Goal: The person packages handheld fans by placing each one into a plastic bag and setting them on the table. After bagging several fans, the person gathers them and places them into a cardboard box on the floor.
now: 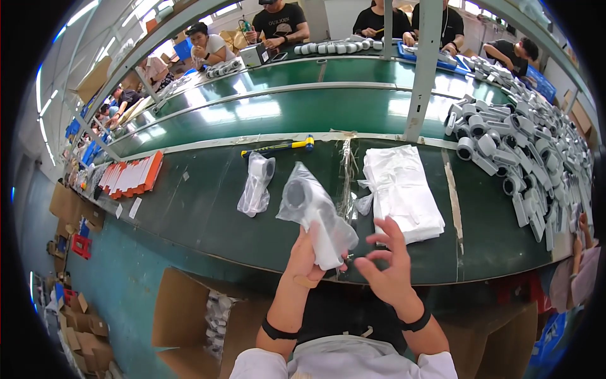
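Left hand gripping bagged grey part (lower end), right hand beside

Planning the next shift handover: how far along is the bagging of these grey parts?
Done: one bagged part lies on the green belt. In hand: the left hand holds a part in a clear bag; the right hand is open beside it. Left: a heap of unbagged grey parts and a stack of bags.
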Action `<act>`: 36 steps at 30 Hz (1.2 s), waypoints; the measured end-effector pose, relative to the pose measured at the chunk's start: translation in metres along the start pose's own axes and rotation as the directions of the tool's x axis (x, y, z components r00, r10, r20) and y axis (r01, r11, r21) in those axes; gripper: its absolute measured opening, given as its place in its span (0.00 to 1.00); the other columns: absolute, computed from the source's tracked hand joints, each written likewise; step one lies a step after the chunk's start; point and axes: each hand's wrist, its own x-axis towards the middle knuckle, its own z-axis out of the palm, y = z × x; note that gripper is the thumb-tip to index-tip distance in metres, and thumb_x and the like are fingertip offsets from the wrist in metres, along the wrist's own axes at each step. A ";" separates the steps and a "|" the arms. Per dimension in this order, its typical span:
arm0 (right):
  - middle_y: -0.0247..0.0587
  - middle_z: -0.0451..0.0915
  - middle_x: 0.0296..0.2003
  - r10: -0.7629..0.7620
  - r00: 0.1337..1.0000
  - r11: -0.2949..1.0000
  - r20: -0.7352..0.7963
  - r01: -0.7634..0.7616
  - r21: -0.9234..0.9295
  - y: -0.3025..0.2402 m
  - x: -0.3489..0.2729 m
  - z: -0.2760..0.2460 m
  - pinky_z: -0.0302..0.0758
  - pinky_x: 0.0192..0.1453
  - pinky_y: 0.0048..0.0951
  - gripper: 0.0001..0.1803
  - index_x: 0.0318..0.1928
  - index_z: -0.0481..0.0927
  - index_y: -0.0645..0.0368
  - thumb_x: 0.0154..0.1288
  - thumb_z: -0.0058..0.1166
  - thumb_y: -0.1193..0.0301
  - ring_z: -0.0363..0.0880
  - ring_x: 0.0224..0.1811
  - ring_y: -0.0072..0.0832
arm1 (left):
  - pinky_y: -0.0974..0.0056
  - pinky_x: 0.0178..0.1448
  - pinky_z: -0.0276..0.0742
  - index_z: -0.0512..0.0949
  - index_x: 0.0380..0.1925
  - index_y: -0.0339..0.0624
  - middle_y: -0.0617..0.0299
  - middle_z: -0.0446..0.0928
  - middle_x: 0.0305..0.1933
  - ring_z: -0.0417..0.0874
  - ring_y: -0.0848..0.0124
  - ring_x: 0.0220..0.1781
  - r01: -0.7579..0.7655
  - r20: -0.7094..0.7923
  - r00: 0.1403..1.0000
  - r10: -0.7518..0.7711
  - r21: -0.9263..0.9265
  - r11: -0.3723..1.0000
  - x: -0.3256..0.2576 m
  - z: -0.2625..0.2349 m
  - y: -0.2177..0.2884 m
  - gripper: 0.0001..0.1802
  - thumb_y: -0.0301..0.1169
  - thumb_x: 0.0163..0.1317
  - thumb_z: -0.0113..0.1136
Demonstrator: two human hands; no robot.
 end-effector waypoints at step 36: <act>0.34 0.82 0.27 0.264 0.922 0.961 0.283 -0.225 -0.161 0.073 -0.035 -0.064 0.73 0.32 0.16 0.06 0.41 0.82 0.68 0.63 0.60 0.79 0.78 0.28 0.14 | 0.51 0.52 0.75 0.79 0.44 0.31 0.37 0.80 0.43 0.81 0.43 0.50 0.383 -0.277 0.579 0.767 0.923 0.045 0.043 -0.156 0.152 0.25 0.44 0.56 0.64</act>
